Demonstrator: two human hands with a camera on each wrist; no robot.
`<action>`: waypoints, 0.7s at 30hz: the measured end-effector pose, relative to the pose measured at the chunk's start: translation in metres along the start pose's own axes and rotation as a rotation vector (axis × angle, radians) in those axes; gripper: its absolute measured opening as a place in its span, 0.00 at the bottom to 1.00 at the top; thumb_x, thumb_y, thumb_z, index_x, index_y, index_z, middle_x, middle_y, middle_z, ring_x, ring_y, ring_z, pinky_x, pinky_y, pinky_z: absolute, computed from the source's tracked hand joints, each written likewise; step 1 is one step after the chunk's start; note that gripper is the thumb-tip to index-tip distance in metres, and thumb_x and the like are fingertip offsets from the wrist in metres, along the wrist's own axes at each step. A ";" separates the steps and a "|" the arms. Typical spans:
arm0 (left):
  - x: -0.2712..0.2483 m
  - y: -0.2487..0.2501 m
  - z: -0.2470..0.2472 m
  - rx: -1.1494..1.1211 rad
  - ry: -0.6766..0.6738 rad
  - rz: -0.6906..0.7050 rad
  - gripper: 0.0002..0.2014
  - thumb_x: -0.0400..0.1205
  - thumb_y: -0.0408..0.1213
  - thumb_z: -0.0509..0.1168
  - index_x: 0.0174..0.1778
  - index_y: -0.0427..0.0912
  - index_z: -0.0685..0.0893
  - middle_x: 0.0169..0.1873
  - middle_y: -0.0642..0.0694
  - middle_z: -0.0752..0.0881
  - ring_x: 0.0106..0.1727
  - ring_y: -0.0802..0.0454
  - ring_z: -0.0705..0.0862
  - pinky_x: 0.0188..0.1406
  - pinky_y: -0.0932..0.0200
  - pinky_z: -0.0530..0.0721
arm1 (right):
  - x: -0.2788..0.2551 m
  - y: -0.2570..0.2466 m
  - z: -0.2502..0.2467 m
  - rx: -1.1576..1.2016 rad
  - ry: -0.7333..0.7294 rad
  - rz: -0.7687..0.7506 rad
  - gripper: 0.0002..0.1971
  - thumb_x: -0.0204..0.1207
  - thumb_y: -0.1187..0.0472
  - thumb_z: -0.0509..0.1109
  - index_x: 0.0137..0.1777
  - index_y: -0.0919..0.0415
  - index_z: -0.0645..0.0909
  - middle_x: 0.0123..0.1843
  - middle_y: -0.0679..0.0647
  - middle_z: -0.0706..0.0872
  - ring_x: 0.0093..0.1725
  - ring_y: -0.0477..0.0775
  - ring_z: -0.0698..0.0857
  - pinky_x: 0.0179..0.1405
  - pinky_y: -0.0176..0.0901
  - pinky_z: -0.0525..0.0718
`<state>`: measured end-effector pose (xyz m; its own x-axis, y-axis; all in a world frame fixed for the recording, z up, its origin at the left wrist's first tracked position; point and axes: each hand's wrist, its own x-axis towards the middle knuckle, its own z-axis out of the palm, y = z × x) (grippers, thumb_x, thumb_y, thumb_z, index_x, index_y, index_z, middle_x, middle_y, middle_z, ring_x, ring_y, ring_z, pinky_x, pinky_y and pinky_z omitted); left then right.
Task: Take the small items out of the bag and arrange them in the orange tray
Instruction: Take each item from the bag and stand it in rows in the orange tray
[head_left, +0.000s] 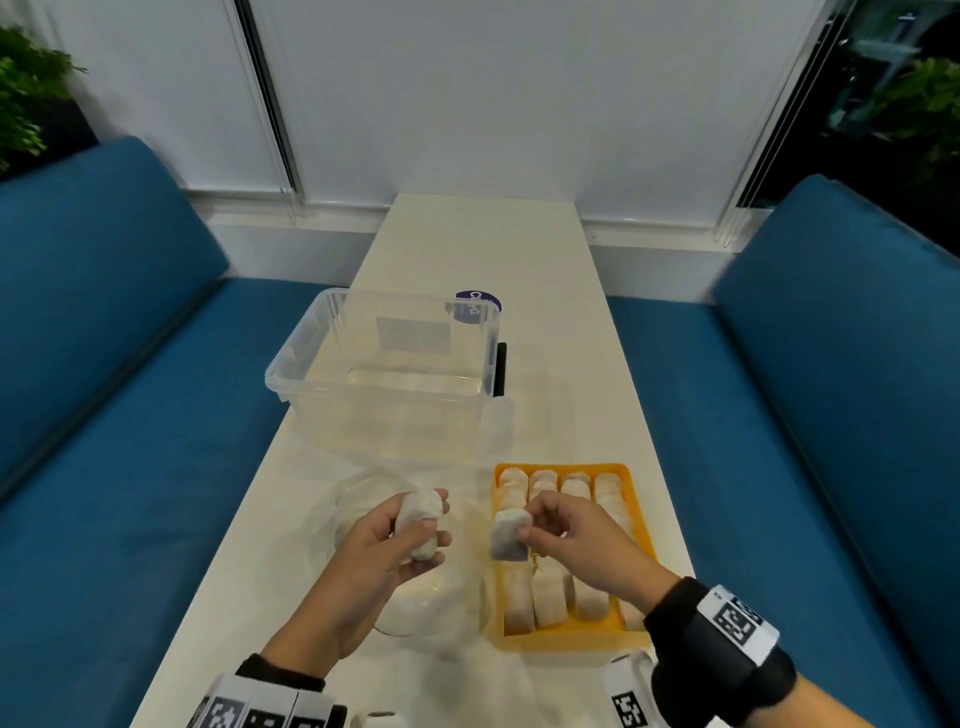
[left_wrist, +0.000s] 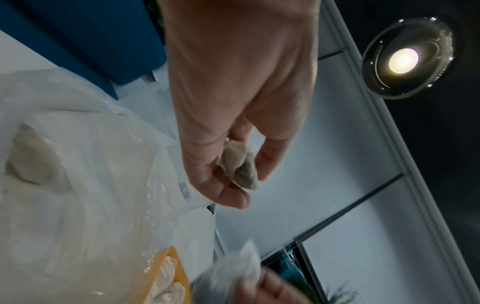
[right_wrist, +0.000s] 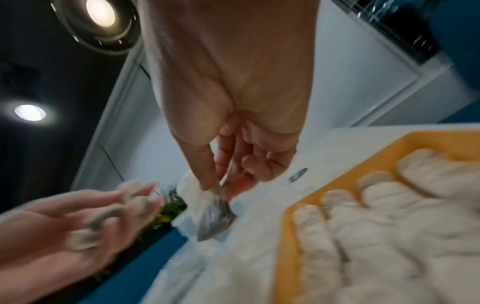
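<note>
The orange tray sits at the lower right of the head view, rows of pale sachets filling it. At its left edge my right hand pinches one grey sachet between thumb and fingertip. At lower centre my left hand curls round a small bundle of sachets, above the clear bag on the white table. Only the left wrist view shows a sachet lying inside the bag. A clear plastic box stands above it in the frame, blue benches on either side.
</note>
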<state>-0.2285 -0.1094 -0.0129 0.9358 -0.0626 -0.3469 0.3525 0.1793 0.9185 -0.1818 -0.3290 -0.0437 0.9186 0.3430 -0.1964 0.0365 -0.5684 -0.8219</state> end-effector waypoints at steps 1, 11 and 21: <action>-0.001 -0.001 -0.003 -0.001 0.010 -0.005 0.11 0.82 0.28 0.60 0.56 0.39 0.84 0.53 0.43 0.86 0.45 0.51 0.86 0.42 0.63 0.88 | 0.002 0.007 -0.002 -0.028 -0.013 0.053 0.07 0.78 0.56 0.69 0.51 0.59 0.81 0.41 0.51 0.84 0.38 0.43 0.79 0.43 0.37 0.79; 0.000 -0.005 -0.022 0.037 0.071 -0.044 0.10 0.82 0.31 0.63 0.56 0.44 0.84 0.54 0.45 0.87 0.44 0.51 0.85 0.45 0.61 0.84 | 0.011 0.038 0.021 -0.183 -0.376 0.302 0.06 0.79 0.63 0.67 0.42 0.54 0.75 0.32 0.48 0.85 0.28 0.38 0.83 0.31 0.25 0.80; 0.001 -0.007 -0.025 0.043 0.072 -0.070 0.11 0.83 0.32 0.60 0.57 0.43 0.84 0.54 0.46 0.87 0.41 0.54 0.84 0.43 0.62 0.82 | 0.020 0.043 0.030 -0.314 -0.438 0.336 0.09 0.75 0.63 0.71 0.34 0.55 0.77 0.31 0.49 0.85 0.21 0.35 0.82 0.35 0.27 0.81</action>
<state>-0.2304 -0.0860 -0.0242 0.9068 -0.0025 -0.4215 0.4180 0.1343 0.8985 -0.1737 -0.3243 -0.0990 0.6561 0.3440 -0.6717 -0.0512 -0.8677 -0.4945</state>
